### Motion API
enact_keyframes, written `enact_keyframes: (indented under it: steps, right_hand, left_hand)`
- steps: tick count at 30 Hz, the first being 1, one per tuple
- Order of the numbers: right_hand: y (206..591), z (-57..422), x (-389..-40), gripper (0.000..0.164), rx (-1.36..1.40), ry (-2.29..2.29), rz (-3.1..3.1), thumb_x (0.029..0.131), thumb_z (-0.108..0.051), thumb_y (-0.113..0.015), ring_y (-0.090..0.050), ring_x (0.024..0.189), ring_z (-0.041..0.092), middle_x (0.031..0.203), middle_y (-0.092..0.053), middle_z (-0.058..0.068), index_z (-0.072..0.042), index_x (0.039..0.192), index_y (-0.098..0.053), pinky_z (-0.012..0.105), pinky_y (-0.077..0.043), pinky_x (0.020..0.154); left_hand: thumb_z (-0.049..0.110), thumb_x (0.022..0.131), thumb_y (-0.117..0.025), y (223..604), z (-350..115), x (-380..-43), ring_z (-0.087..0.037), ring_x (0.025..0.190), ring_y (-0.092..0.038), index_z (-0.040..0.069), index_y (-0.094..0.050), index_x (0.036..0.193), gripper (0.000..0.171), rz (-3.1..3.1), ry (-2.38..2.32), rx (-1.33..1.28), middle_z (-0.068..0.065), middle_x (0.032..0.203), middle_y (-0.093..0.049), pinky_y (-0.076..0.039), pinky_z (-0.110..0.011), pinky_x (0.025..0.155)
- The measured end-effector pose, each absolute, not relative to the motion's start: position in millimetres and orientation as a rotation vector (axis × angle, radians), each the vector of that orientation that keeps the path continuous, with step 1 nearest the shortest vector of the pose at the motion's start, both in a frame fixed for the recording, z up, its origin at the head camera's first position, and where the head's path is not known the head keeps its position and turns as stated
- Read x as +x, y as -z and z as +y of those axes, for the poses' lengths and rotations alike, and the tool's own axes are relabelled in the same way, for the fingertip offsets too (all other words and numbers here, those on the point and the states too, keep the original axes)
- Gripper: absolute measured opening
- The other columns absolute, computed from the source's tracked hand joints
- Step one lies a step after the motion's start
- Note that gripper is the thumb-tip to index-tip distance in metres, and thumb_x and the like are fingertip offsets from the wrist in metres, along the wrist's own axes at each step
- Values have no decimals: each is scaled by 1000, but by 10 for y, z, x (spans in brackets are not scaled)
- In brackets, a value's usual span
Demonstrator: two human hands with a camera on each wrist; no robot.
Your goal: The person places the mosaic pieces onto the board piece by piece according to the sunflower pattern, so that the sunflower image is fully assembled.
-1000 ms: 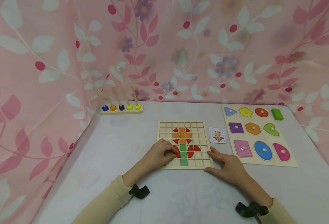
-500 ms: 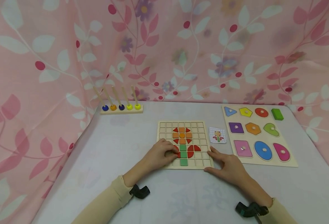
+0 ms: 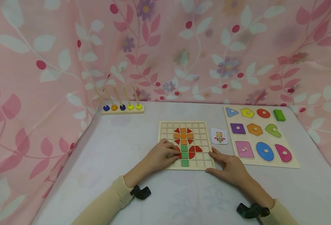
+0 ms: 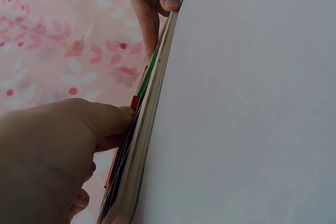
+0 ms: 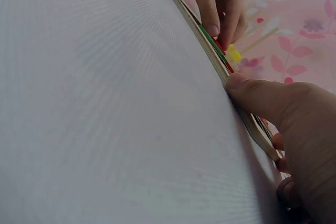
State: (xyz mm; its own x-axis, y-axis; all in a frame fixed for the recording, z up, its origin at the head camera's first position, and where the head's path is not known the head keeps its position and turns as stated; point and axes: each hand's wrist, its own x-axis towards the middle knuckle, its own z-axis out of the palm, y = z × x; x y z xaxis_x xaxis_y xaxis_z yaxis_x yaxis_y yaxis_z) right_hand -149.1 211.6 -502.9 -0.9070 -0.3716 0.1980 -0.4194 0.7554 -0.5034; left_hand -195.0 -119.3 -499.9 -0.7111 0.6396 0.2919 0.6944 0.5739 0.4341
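Observation:
A square wooden grid board [image 3: 203, 131] lies on the white-covered table, bearing a flower pattern of flat pieces: orange squares, red triangles, green squares and red curved pieces. My left hand [image 3: 160, 155] reaches over the board's left side. Its thumb and fingers pinch a small red curved piece [image 4: 135, 102] beside the green stem [image 3: 184, 155]; the fingers hide much of that side of the pattern. My right hand [image 3: 233, 168] grips the board's near right corner, the thumb on the near edge and fingers along the right edge. A printed flower card [image 3: 218, 136] lies right of the board.
At the right is a shape puzzle board [image 3: 249, 145] with several knobbed pieces, a green block [image 3: 279, 115] at its far corner. A peg stand with coloured beads [image 3: 122, 111] stands at the back left. Behind the table hangs a pink floral curtain [image 3: 165, 50].
My left fingers have shifted very slightly to the right over the red piece. My right hand stays at the board's corner.

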Motion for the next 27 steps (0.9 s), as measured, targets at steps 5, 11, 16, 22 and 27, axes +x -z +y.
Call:
enact_keyframes:
  steps: [5, 11, 16, 22, 27]
  right_hand:
    - [5057, 2111, -1504, 74, 648, -842, -2850, 77, -49, -93, -20, 49, 0, 143, -67, 12, -9, 136, -73, 21, -22, 49]
    - [5064, 2121, -1504, 74, 655, -854, -2837, 77, -48, -94, -19, 49, -1, 142, -67, 13, -8, 136, -74, 21, -22, 49]
    - [5054, 2126, -1489, 74, 640, -871, -2840, 77, -47, -94, -21, 47, -1, 142, -67, 13, -8, 135, -74, 21, -22, 48]
    - [5054, 2114, -1478, 74, 644, -882, -2838, 77, -47, -95, -20, 47, -1, 142, -67, 14, -7, 135, -74, 21, -22, 47]
    - [5041, 2112, -1492, 73, 639, -883, -2850, 77, -46, -95, -22, 47, 0, 143, -67, 13, -8, 136, -73, 21, -23, 47]
  left_hand:
    - [22, 95, -82, 4987, -1209, -1951, -15, 103, -57, 17, -87, 107, 13, -2669, 783, -1151, 6, 107, -79, -50, -30, 88]
    - [25, 92, -85, 4982, -1124, -1918, -14, 100, -57, 18, -87, 100, 10, -2620, 808, -1093, 8, 101, -78, -49, -31, 86]
    - [26, 91, -86, 4988, -1042, -1904, -15, 98, -56, 17, -87, 98, 12, -2639, 803, -1061, 8, 98, -75, -48, -30, 86]
    - [25, 91, -86, 4966, -1030, -1875, -15, 97, -56, 18, -87, 98, 10, -2695, 785, -1024, 8, 98, -75, -49, -30, 85]
    - [24, 91, -86, 4957, -1052, -1875, -14, 101, -56, 19, -88, 97, 9, -2704, 789, -1016, 9, 100, -76, -49, -31, 87]
